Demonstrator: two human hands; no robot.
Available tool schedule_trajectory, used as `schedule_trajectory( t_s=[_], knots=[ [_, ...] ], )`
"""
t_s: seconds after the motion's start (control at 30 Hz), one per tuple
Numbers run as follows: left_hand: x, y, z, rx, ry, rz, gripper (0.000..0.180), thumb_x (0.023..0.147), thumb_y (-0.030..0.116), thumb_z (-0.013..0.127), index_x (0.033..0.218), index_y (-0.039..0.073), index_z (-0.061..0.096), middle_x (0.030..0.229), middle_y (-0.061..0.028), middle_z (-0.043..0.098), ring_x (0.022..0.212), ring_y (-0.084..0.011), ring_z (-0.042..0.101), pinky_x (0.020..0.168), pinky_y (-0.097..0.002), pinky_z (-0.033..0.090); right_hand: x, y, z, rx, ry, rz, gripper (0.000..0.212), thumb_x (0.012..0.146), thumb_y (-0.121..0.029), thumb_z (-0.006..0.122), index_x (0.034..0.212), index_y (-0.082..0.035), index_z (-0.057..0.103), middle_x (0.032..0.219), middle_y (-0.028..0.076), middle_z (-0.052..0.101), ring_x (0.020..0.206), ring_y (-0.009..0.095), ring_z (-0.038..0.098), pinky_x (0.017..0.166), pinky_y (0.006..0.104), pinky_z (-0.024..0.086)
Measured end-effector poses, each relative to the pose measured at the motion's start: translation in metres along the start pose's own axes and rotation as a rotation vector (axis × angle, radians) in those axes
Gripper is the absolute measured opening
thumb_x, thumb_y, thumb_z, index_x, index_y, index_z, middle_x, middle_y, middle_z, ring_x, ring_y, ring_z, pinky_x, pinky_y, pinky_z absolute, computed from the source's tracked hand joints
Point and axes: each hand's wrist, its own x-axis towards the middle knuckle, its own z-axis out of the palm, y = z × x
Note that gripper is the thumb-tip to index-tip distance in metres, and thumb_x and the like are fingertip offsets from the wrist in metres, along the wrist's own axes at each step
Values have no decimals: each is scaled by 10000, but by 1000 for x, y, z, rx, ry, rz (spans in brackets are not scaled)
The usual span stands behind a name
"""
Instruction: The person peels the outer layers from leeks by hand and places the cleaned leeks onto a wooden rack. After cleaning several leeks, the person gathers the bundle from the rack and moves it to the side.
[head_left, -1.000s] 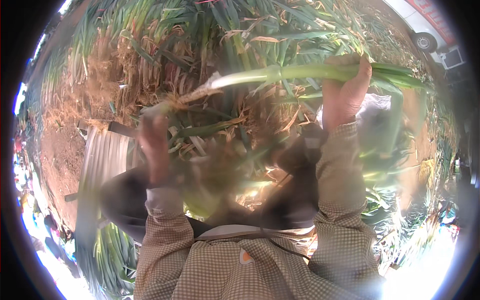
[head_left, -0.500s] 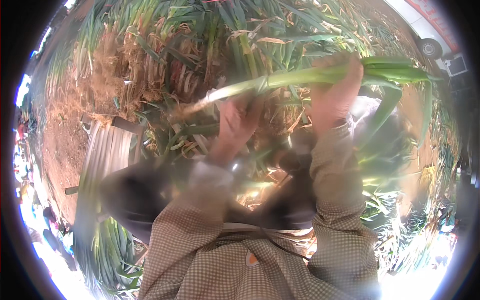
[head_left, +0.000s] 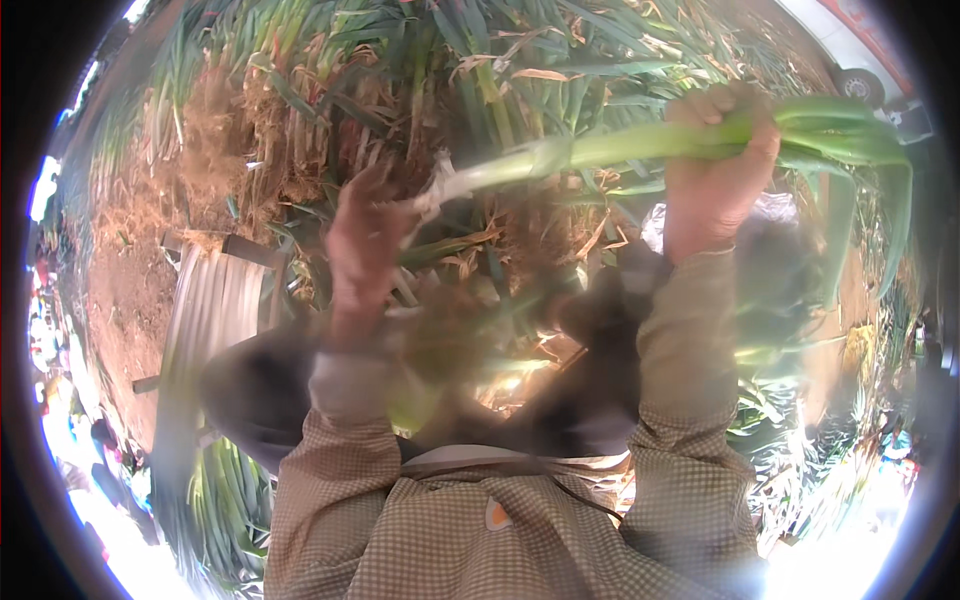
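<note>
A long green onion (head_left: pixel 600 150) lies across in front of me, its pale root end to the left and its green leaves hanging down at the right. My right hand (head_left: pixel 715 165) is closed around the stalk where it turns to leaves. My left hand (head_left: pixel 362 240) is at the root end, blurred by motion. Its fingers look bent against the root end, where a ragged pale strip of skin shows, but the blur hides exactly what they grip. Below that hand is a greenish smear that I cannot make out.
Unpeeled green onions with earthy roots (head_left: pixel 275 130) are heaped ahead. At my left, clean white stalks (head_left: pixel 215 310) lie across a low rack, leaves toward me. My dark-trousered knees (head_left: pixel 265 390) are bent below my arms. A vehicle wheel (head_left: pixel 860 88) shows at far right.
My left hand has moved from the middle of the white stalk leftward to the root end. My right hand and the green onion have shifted slightly to the right and up.
</note>
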Motion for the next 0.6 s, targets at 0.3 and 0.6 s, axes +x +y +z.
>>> schedule_trajectory(
  t_s=[0.3,0.6],
  knots=[
    [3,64,45,291,-317,712,320,757,-72,697,1061,21,660,806,-75,513,697,-274,587,622,-321,502,-12,19,13,-24,-106,183,298,937,-332,596,1004,-42,569,815,32,516,737,149,462,622,293,390],
    [-63,-24,25,9,-100,100,51,883,21,621,873,-18,653,758,-24,578,648,-118,508,600,-261,414,-8,-6,1,-54,-136,148,360,946,-390,568,1022,-39,582,826,25,505,648,121,422,548,259,352]
  ],
)
